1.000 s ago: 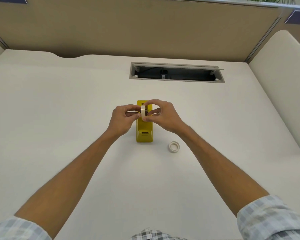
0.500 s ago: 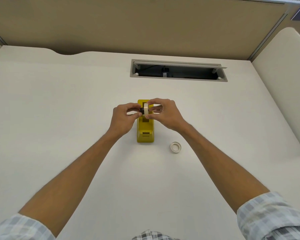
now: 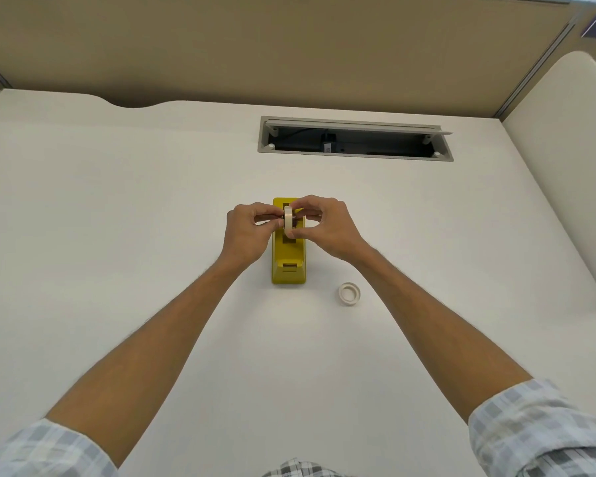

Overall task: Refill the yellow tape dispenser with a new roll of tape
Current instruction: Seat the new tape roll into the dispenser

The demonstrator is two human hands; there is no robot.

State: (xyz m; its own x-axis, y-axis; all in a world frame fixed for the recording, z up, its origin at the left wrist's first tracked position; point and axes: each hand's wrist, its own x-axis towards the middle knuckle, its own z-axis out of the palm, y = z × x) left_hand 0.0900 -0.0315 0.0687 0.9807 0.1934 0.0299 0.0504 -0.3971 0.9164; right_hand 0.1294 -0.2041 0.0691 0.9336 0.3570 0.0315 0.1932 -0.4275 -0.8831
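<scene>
The yellow tape dispenser [image 3: 288, 266] stands on the white desk [image 3: 117, 235], its cutter end toward me. Just above its open well, a cream roll of tape [image 3: 288, 221] is held on edge. My right hand [image 3: 326, 228] pinches the roll from the right with thumb and fingers. From the left, my left hand [image 3: 246, 232] pinches a dark hub at the roll's centre. The hub itself is mostly hidden by my fingers. The dispenser's far end is partly covered by both hands.
A small white ring, like a spent tape core [image 3: 349, 294], lies flat on the desk right of the dispenser. A grey cable slot [image 3: 355, 139] is set in the desk farther back. Beige partition panels close the back and right.
Both hands stay over the dispenser with the roll between them. The roll has shifted slightly, and the left fingers have closed in at its centre.
</scene>
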